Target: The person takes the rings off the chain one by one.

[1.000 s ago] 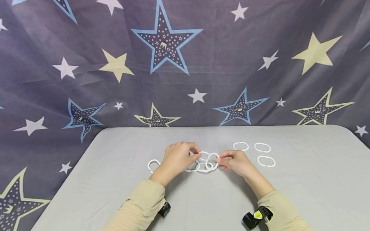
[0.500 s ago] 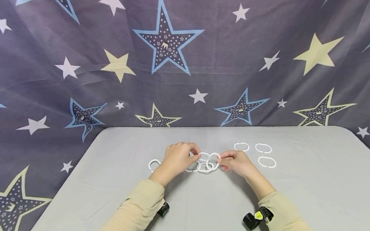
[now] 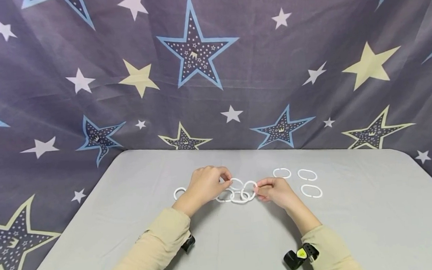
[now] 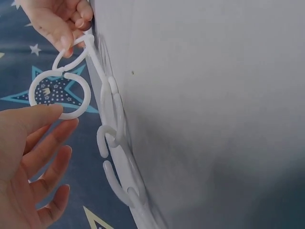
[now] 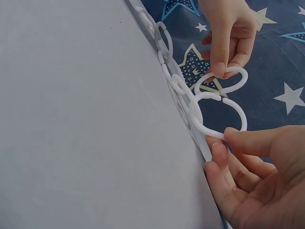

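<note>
Left hand [image 3: 208, 186] pinches a white link [image 4: 87, 94], centre of the head frame; right hand [image 3: 276, 190], right of centre, pinches a second link [image 5: 243, 117] at the right end of the chain [image 3: 239, 202]; held links overlap, hooking cannot be told; three loose links [image 3: 310, 185] lie on the grey table [image 3: 369, 220], right of centre.

No readable text, brand or number. Yellow label [image 3: 301, 253] on the black wrist camera [image 3: 292, 261] by the right sleeve [image 3: 328, 250]: dark mark, too small to read. Printed signs on the backdrop cloth [image 3: 257, 74]: plain white stars [image 3: 231, 114], plain yellow stars [image 3: 370, 65], dark dotted stars [image 3: 195, 41] edged in blue or yellow. Small pale crown [image 3: 194, 55] in the middle of the big blue-edged one; more crowns on other edged stars.
</note>
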Tool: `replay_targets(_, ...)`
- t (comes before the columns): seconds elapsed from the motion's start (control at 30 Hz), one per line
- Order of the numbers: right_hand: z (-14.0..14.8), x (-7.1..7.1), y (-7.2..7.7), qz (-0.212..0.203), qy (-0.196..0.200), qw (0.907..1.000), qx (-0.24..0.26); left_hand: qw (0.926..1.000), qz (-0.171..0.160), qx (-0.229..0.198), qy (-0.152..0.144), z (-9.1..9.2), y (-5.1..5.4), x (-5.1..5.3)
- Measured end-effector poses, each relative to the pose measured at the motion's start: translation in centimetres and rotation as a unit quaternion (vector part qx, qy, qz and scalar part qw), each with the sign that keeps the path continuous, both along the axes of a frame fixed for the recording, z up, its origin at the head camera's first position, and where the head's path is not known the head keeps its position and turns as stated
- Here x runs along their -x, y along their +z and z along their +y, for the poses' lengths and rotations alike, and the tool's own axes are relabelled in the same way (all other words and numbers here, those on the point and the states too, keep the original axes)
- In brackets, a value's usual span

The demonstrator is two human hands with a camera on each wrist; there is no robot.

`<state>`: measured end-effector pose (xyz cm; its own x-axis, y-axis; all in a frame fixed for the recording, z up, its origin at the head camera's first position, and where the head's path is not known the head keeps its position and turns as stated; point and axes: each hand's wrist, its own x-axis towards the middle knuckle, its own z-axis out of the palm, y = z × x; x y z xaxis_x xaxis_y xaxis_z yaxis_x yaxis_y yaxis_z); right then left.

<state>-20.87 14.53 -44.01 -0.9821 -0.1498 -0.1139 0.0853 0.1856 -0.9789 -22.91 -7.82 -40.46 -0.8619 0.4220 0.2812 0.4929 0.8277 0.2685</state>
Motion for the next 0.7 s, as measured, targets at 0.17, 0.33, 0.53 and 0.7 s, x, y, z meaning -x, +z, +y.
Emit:
replay_targets(0.17,0.1,-0.1,-0.1,0.000,0.002,1.0000,-0.005,0.9999,-0.002,0.016,-0.006,0.0,0.1,0.6)
replay_targets(0.33,0.3,0.0,-0.3,0.005,0.016,0.9997,-0.016,0.9995,-0.012,0.029,-0.010,-0.1,0.2,1.3)
replay_targets(0.53,0.3,0.0,-0.2,0.005,0.025,0.9995,-0.018,0.9987,-0.007,0.049,-0.008,0.1,0.4,2.3)
replay_targets(0.7,0.3,0.0,0.0,0.005,0.024,0.9995,-0.020,0.9976,-0.012,0.067,-0.016,0.5,0.8,3.1)
